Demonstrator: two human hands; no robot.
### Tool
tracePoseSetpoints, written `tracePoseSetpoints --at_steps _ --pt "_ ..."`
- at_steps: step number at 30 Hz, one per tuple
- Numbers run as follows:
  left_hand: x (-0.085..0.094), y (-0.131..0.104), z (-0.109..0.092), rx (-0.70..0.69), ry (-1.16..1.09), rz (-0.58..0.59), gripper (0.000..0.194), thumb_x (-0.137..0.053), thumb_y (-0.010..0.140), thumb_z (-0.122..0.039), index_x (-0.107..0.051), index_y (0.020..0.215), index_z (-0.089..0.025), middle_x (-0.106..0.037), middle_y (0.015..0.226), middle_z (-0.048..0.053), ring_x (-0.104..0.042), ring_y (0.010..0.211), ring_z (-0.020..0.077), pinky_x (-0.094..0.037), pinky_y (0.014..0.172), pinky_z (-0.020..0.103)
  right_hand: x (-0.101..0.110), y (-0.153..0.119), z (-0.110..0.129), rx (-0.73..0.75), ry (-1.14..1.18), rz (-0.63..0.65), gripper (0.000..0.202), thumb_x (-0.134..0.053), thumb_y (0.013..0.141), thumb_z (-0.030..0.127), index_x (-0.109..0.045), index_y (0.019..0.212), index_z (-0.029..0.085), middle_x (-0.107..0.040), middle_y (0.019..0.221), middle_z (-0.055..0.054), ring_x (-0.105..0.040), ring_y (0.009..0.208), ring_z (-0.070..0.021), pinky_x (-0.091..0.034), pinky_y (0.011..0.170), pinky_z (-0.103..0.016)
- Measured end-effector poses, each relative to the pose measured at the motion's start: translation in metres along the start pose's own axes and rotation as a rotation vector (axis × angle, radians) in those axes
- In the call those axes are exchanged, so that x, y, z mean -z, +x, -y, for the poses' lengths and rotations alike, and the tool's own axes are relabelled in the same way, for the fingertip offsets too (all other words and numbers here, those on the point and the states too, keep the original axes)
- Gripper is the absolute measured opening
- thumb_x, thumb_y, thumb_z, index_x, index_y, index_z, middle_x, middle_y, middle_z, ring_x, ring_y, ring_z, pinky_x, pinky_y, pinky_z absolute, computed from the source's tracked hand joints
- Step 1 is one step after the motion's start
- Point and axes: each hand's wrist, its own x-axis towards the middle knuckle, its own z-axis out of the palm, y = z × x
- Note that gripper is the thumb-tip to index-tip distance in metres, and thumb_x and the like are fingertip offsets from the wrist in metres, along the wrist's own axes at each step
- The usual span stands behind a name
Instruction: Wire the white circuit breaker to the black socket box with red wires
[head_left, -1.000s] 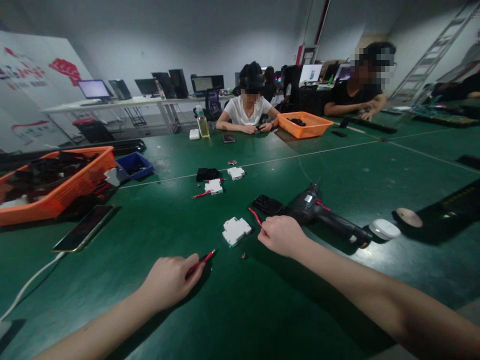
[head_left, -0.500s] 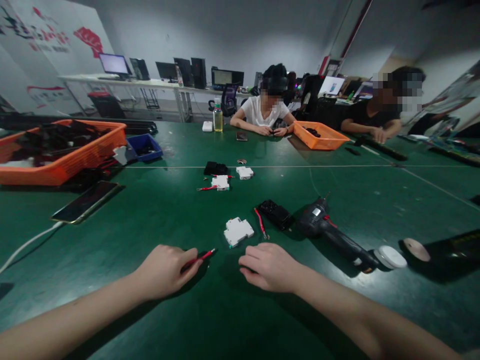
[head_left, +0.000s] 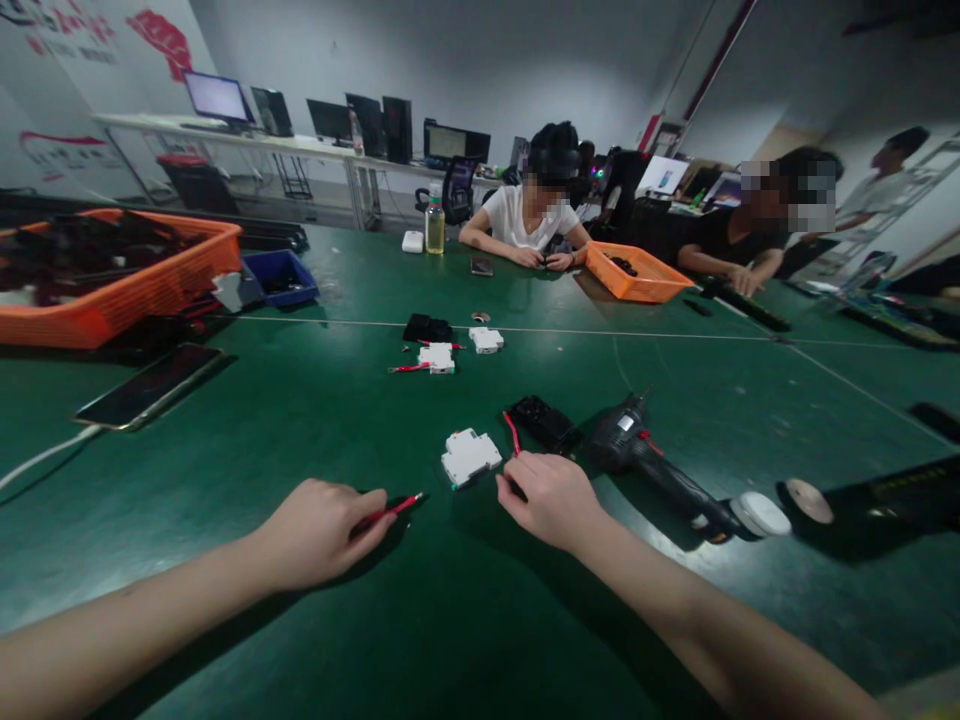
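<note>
My left hand (head_left: pixel 319 530) is closed around a short red wire (head_left: pixel 405 505), whose metal-tipped end sticks out to the right past the fingertips. My right hand (head_left: pixel 551 500) is over the near end of a second red wire (head_left: pixel 511 432), fingers curled; whether they grip it is hidden. Between and beyond my hands lies a white circuit breaker (head_left: pixel 470 456). A black plastic case (head_left: pixel 544 424) sits just past my right hand, beside the second wire. To its right a black power screwdriver (head_left: pixel 637 445) lies on the green table.
Further off are a breaker with red wires (head_left: pixel 437 357), another breaker (head_left: pixel 486 340) and a black part (head_left: pixel 427 327). At left: an orange basket (head_left: pixel 112 300), a blue bin (head_left: pixel 281 290), a phone (head_left: pixel 150 385). Two co-workers sit across, near another orange basket (head_left: pixel 637 285).
My right hand has moved forward and right, from beside the breaker onto the near end of the second red wire. My left hand still holds its wire. The view has shifted slightly.
</note>
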Motion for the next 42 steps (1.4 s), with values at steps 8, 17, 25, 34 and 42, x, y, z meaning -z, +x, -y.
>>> tracePoseSetpoints --at_steps 8,17,25,34,42 --pt "-0.001 -0.001 0.002 -0.013 -0.016 -0.006 0.032 -0.035 0.101 -0.04 -0.059 0.088 -0.023 -0.062 0.063 -0.002 -0.055 0.052 0.013 -0.025 0.051 0.027 0.008 0.003 -0.015 -0.131 -0.125 0.058 0.037 -0.049 0.098 0.036 -0.066 0.072 0.015 -0.065 0.067 -0.004 -0.057 0.056 -0.015 -0.031 0.056 -0.029" --pt "0.001 0.0 0.001 -0.034 -0.019 -0.027 0.032 -0.036 0.101 -0.039 -0.059 0.086 -0.022 -0.061 0.062 -0.002 -0.055 0.052 0.0126 -0.026 0.051 0.028 0.003 0.0 -0.003 -0.147 -0.074 0.082 0.031 -0.045 0.098 0.031 -0.068 0.084 0.015 -0.068 0.073 -0.005 -0.062 0.061 -0.016 -0.034 0.055 -0.028" --pt "0.002 -0.001 0.001 -0.024 -0.005 0.004 0.033 -0.034 0.101 -0.039 -0.059 0.087 -0.022 -0.061 0.063 -0.001 -0.056 0.054 0.0133 -0.026 0.052 0.028 -0.001 0.0 -0.004 -0.188 -0.03 0.067 0.034 -0.047 0.097 0.033 -0.062 0.119 0.012 -0.072 0.098 -0.01 -0.067 0.073 -0.0192 -0.044 0.061 -0.029" --pt "0.002 0.0 0.0 -0.026 0.016 -0.009 0.034 -0.034 0.102 -0.039 -0.057 0.085 -0.022 -0.061 0.062 -0.001 -0.057 0.053 0.0136 -0.025 0.052 0.028 0.002 0.001 0.005 -0.097 0.114 0.184 0.033 -0.045 0.099 0.039 -0.064 0.106 0.013 -0.073 0.09 -0.009 -0.069 0.073 -0.0198 -0.046 0.062 -0.03" --pt "0.004 -0.002 0.0 -0.053 -0.009 -0.035 0.034 -0.035 0.101 -0.037 -0.058 0.083 -0.02 -0.06 0.06 -0.001 -0.055 0.052 0.0125 -0.026 0.051 0.027 -0.001 0.004 0.005 -0.172 0.137 0.284 0.061 -0.04 0.101 0.048 -0.036 0.147 0.009 -0.072 0.097 -0.011 -0.069 0.074 -0.0212 -0.044 0.057 -0.03"
